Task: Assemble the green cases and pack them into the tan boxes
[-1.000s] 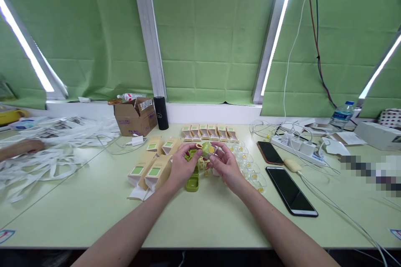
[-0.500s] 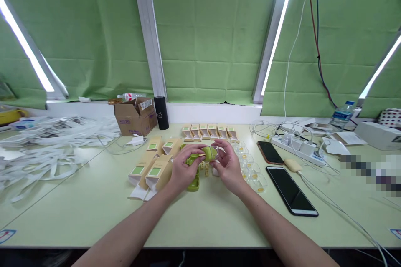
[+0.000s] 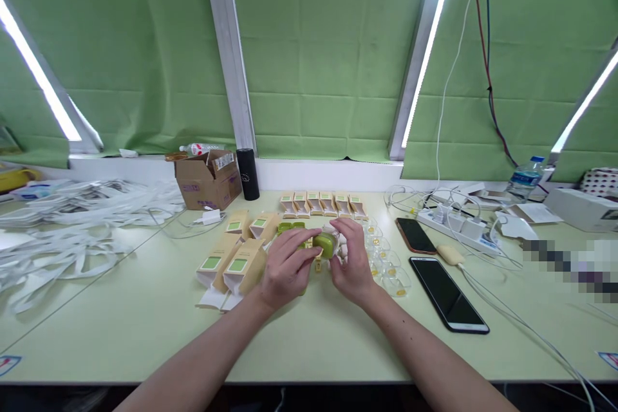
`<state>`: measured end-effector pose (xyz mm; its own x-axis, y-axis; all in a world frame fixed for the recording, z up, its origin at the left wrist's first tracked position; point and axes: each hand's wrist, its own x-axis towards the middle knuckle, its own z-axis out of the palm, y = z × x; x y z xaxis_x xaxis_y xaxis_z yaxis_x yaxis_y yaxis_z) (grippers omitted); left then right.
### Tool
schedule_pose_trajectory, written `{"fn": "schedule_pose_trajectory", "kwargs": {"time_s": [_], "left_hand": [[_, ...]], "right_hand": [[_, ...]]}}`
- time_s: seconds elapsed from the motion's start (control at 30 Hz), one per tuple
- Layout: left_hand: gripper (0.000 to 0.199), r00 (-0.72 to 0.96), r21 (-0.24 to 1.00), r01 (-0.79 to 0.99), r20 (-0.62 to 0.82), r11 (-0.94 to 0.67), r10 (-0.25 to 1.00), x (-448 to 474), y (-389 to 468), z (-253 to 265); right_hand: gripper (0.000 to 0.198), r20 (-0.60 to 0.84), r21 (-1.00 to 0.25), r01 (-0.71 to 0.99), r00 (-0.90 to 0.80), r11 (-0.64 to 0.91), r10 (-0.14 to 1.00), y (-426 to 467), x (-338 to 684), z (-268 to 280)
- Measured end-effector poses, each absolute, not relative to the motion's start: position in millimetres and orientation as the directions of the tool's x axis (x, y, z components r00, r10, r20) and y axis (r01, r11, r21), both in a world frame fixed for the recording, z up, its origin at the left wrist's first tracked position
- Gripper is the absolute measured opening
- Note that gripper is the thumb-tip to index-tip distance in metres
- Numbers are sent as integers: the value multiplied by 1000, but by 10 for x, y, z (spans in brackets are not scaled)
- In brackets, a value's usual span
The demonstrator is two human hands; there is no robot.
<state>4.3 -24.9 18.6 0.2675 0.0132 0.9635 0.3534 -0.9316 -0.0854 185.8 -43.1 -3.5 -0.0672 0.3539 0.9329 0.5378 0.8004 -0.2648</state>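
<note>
A small rounded green case [image 3: 325,245] is held between my two hands above the table. My left hand [image 3: 288,264] grips its left side with thumb and fingers. On the other side, my right hand [image 3: 352,264] has its fingers closed round a clear plastic shell [image 3: 331,230], which sits at the edge of the green case. Small yellow clip-like pieces [image 3: 318,262] show just below. More green cases [image 3: 291,226] lie behind my left hand, partly hidden by it. Several clear shells with gold dots [image 3: 396,283] stand to the right of my right hand.
Open cream boxes [image 3: 247,262] lie left of my hands, with a row of others [image 3: 322,204] behind. Two phones [image 3: 449,295], cables and a power strip [image 3: 458,230] are on the right. White straps [image 3: 91,232], a cardboard box [image 3: 207,181] and a black bottle [image 3: 248,174] stand left.
The green case has turned in my hands and shifted slightly lower and to the right. My right hand's fingers have come closer round the clear shell.
</note>
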Motion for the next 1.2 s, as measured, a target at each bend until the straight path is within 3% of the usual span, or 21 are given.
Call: {"fn": "schedule_pose_trajectory", "kwargs": {"time_s": [0.17, 0.33, 0.67, 0.73, 0.83, 0.97, 1.2], "left_hand": [[29, 263, -83, 353, 965, -932, 14, 41, -242, 189], [27, 276, 8, 384, 953, -923, 123, 20, -202, 157], [21, 212, 102, 373, 958, -922, 191, 26, -204, 127], [16, 160, 201, 341, 950, -918, 267, 36, -210, 117], [3, 31, 460, 227, 878, -858, 478, 43, -183, 100], [20, -119, 732, -28, 674, -681, 729, 29, -81, 124], [45, -220, 866, -326, 322, -380, 921, -21, 103, 157]], "right_hand": [[71, 926, -238, 507, -138, 829, 350, -422, 1866, -35], [62, 889, -328, 502, -123, 800, 441, -411, 1867, -44], [52, 820, -457, 530, -60, 715, 569, -382, 1895, -59], [51, 803, -493, 527, -32, 692, 596, -375, 1907, -49], [46, 785, -538, 515, 16, 668, 620, -369, 1917, -23], [45, 748, -608, 478, 79, 634, 658, -380, 1916, 22], [47, 700, -680, 413, 121, 606, 704, -416, 1905, 69]]}}
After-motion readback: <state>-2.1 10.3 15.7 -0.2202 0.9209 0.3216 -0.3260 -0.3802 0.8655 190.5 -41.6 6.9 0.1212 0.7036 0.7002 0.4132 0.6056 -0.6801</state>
